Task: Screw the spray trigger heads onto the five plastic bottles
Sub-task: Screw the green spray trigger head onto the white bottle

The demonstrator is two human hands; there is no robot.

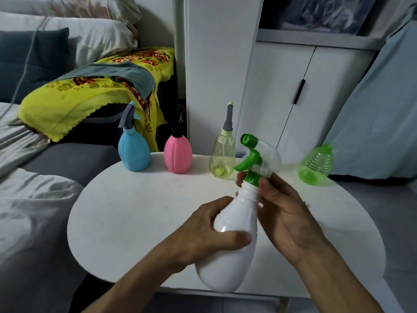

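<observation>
My left hand (209, 233) grips the body of a white plastic bottle (234, 224), held tilted over the round white table (135, 213). On its neck sits a green and clear spray trigger head (257, 159), and the fingers of my right hand (284, 208) pinch its green collar. At the table's far edge stand a blue bottle (134, 154) with a grey trigger head, a pink bottle (178, 157) with a black head, and a clear yellowish bottle (223, 158) with a grey nozzle head. A green ribbed bottle (316, 166) without a head stands at the far right.
A grey sofa (67, 159) with pillows and a yellow flowered cloth (90, 91) lies to the left and behind the table. White cabinet doors (282, 91) stand behind it, and a pale blue cushion (379, 123) leans at the right.
</observation>
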